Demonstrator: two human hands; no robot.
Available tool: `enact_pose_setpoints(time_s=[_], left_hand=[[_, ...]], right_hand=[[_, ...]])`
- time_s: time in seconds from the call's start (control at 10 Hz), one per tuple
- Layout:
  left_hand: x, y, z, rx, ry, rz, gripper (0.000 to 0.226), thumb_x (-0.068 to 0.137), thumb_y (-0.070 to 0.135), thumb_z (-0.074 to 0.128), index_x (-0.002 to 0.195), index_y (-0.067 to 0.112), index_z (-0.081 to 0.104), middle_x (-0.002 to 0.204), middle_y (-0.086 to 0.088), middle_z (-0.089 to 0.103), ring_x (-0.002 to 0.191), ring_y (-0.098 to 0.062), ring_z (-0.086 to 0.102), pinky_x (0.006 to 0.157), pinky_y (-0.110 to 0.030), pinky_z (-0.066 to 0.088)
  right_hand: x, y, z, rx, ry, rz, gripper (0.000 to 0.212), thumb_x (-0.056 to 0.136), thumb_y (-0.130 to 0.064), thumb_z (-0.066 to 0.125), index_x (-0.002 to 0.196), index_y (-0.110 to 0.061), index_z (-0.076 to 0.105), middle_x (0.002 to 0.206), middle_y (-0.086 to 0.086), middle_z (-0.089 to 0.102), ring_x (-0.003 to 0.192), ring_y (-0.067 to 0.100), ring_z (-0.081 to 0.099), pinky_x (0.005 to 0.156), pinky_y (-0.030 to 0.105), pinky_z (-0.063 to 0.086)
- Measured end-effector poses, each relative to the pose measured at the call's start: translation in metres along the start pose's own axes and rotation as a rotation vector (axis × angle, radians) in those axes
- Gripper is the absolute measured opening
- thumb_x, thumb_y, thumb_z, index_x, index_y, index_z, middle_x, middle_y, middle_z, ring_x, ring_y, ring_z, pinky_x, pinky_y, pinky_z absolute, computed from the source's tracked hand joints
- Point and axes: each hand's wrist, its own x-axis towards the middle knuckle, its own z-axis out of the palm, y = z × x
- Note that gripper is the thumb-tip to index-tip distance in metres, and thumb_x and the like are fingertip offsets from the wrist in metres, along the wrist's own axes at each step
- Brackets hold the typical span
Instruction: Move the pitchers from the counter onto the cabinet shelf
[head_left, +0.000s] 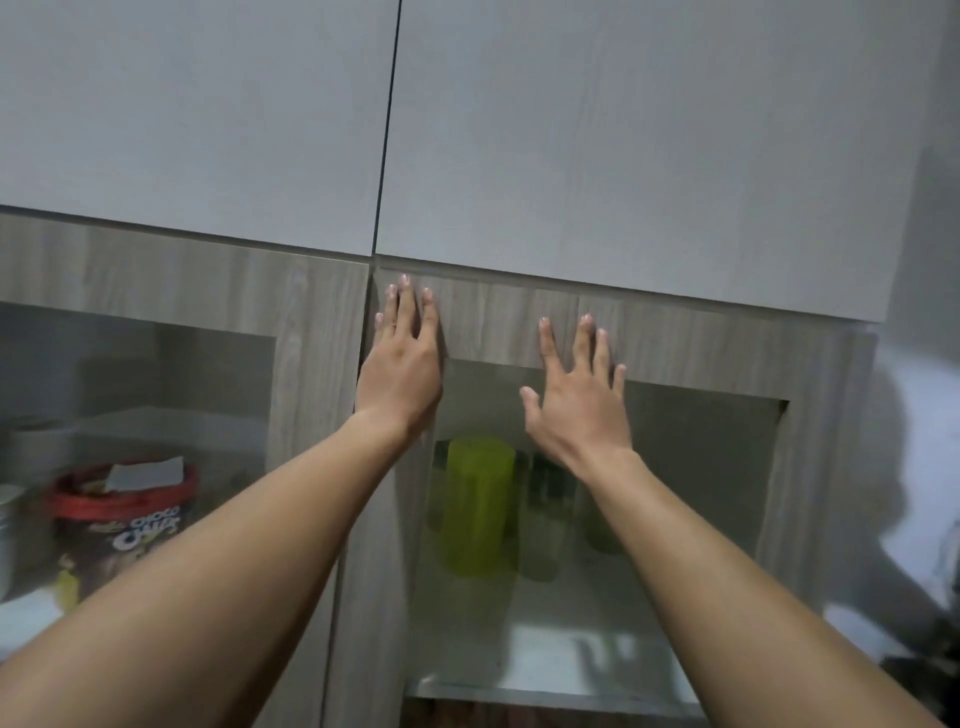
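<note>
Grey wood-look cabinet wall w/ a glass-front door (587, 332), left hand (400, 371) and right hand (579, 410) both flat and spread on its frame, gripping nothing, lime green pitcher (475, 504) already inside on the shelf (545, 693); prob light, slick plastic, so grab mid-body.

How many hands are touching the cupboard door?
2. The left hand lies flat on the wooden frame of the glass door near its left edge. The right hand lies flat beside it, fingers on the frame, palm over the glass. Neither holds anything.
</note>
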Motion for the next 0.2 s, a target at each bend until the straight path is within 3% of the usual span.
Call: enact_pose_setpoints(time_s=[0.2], left_hand=[[-0.006, -0.002, -0.002, -0.041, -0.043, 0.010, 0.066, 0.097, 0.003, 0.035, 0.155, 0.007, 0.004, 0.162, -0.021, -0.006, 0.150, -0.034, -0.007, 0.122, -0.046, 0.011]], right_hand=[[0.003, 0.002, -0.014, 0.079, -0.071, 0.028, 0.074, 0.101, -0.051, 0.038, 0.160, -0.034, -0.005, 0.167, 0.013, -0.015, 0.154, 0.034, -0.012, 0.123, 0.061, 0.007]])
